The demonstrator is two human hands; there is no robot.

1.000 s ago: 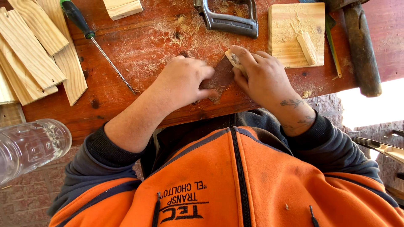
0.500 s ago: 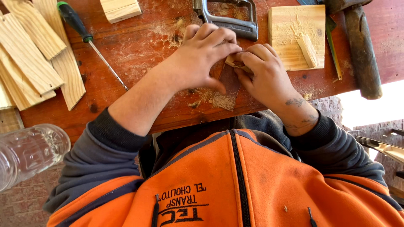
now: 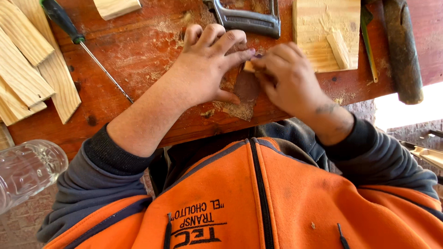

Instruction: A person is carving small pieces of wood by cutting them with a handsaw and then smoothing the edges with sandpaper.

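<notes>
Left hand (image 3: 207, 69) flat on a brown sheet of sandpaper (image 3: 242, 92) at the near edge of the red workbench (image 3: 138, 50), fingers spread. Right hand (image 3: 288, 78) pinched shut on a small wooden piece (image 3: 249, 66) atop the sheet. Screwdriver (image 3: 74, 34) and wood strips (image 3: 27, 69) well apart, metal clamp (image 3: 247, 18) just beyond the fingertips

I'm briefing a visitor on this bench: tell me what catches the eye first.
First, the two hands meeting at the middle of the red wooden bench: the left hand lies flat on sandpaper, and the right hand pinches a small wood piece against it. Next, the orange vest filling the bottom, then the pale wood slats stacked far left.
</notes>
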